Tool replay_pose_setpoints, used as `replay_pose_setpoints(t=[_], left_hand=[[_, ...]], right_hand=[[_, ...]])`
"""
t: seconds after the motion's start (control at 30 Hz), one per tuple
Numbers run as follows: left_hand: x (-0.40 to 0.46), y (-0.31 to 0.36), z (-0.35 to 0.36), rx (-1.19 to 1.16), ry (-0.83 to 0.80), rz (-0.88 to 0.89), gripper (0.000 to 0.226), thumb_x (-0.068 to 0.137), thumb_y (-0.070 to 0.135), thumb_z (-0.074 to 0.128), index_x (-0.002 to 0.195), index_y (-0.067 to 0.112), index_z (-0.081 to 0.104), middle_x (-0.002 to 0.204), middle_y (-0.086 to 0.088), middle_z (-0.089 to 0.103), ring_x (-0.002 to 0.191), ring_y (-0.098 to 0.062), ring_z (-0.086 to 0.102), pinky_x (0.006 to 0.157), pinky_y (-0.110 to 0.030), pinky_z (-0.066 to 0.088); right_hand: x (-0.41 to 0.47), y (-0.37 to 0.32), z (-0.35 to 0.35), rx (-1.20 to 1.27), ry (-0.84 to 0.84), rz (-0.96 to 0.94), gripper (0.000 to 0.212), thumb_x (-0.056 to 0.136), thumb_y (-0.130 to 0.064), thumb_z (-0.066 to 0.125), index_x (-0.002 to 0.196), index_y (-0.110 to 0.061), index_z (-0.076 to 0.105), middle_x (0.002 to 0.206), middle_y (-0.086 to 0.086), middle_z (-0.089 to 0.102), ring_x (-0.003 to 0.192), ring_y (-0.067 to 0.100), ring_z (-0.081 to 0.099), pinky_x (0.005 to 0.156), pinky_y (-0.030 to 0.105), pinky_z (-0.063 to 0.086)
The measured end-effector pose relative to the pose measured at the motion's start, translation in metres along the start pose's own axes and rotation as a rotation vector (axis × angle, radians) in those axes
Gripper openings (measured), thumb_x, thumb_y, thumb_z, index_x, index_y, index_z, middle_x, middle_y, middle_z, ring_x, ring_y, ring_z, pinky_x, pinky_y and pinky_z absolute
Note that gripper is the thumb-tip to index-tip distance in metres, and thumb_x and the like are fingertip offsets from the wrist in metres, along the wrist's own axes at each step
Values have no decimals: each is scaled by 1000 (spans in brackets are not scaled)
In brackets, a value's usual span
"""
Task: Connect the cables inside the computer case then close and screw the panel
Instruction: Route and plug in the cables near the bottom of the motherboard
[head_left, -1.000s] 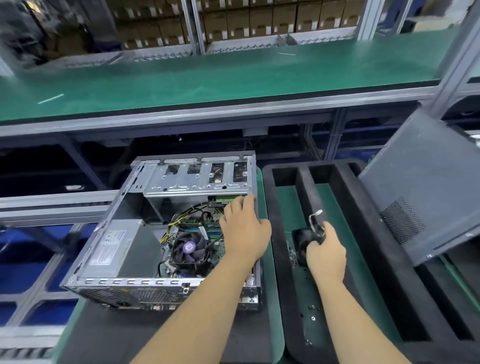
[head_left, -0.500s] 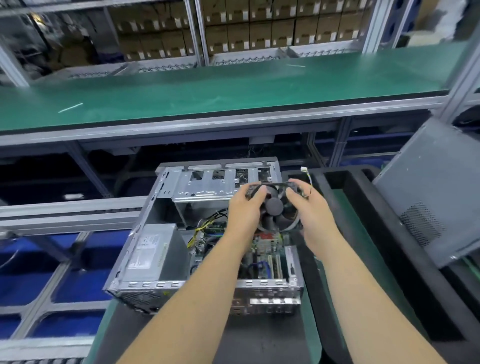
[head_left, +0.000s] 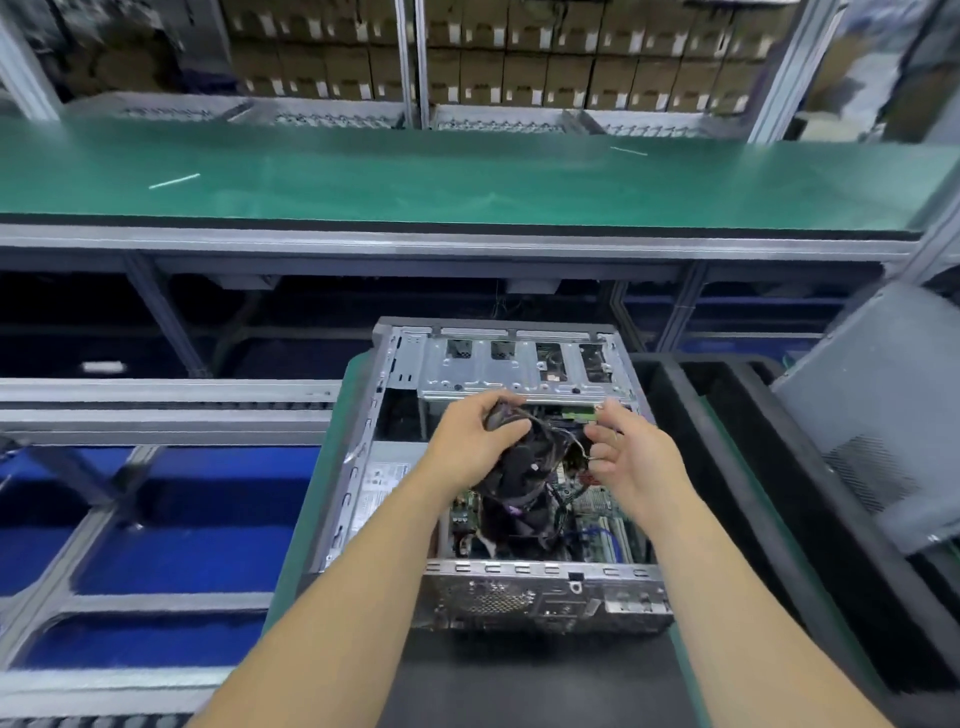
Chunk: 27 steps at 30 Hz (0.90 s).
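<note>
Both hands (head_left: 470, 449) (head_left: 631, 457) hold black fan (head_left: 524, 462) w/ cable over open case (head_left: 519, 364).

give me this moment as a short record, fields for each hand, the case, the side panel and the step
left hand: gripping a black case fan above the open interior
right hand: fingers pinching the fan's thin cable, beside the fan
computer case: lying on its side, top open, motherboard and wiring exposed
side panel: off the case, leaning at the right past the black foam tray
step: fan and cable being handled over the case; panel not yet closed or screwed
</note>
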<state>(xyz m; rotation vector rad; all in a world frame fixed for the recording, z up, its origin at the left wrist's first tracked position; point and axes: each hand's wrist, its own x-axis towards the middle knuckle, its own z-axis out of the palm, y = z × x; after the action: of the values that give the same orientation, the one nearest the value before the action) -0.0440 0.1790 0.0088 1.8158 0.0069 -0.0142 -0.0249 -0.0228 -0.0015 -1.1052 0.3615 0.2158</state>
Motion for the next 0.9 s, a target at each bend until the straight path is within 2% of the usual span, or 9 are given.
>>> replay_pose_setpoints(t=[0.13,0.23,0.33,0.43,0.57,0.63,0.7,0.8,0.9], left_hand=[[3,1,-8,-87,-2,-57,14,87,23,74,97,32,73,86,11,73,74,0,68,62,-15,51],[11,2,-2,-99,83,-156,15,86,22,75,100,26,72,98,7,72,79,-4,69,61,-15,50],[18,8,1,-242,81,-386,7,89,15,69,90,20,75,94,-3,75,72,-14,71,54,-23,51],[20,13,-1,-426,58,-611,5,86,13,67,84,12,72,85,-9,76,63,-22,71,46,-26,52],[17,18,-1,-842,122,-802,21,87,-1,53,108,-5,55,92,-26,66,60,-38,71,44,-36,56],[14,18,-2,-955,137,-860,22,91,7,54,106,-8,56,87,-28,66,58,-40,69,40,-36,55],[10,16,-3,-959,88,-888,27,93,17,53,96,-9,61,81,-26,67,54,-39,67,38,-36,55],[8,12,-3,-855,-67,-924,42,95,21,48,83,-14,67,87,-32,69,62,-44,70,48,-45,59],[11,10,-3,-565,-244,-936,43,99,24,39,100,-8,67,101,-30,70,77,-41,73,52,-38,61]], right_hand=[[12,4,0,-107,13,7,17,99,-22,65,99,-7,58,83,17,68,39,9,42,33,20,31],[21,10,4,-371,28,-118,17,100,-21,64,108,-7,59,90,22,72,44,18,56,37,26,40],[25,7,2,-372,2,-147,12,102,-23,60,110,-14,61,85,15,73,50,21,62,36,26,39],[27,1,-7,-319,-20,-161,20,103,-28,59,103,-10,65,82,13,75,55,20,67,39,25,42],[26,4,-8,-572,0,-293,34,97,-44,63,80,-18,77,89,4,75,82,18,67,71,33,51],[23,3,-5,-455,-108,-284,29,96,-34,67,75,-19,78,106,-5,72,96,13,65,86,33,52],[19,3,-5,-353,-267,-238,20,96,-21,67,87,-9,80,124,-4,70,108,15,67,92,35,55],[12,5,-3,-302,-334,-209,20,96,-13,66,97,5,75,108,18,75,99,30,72,78,40,62],[4,9,3,-302,-212,-189,24,96,-22,68,87,0,73,89,16,76,75,23,72,55,30,57]])
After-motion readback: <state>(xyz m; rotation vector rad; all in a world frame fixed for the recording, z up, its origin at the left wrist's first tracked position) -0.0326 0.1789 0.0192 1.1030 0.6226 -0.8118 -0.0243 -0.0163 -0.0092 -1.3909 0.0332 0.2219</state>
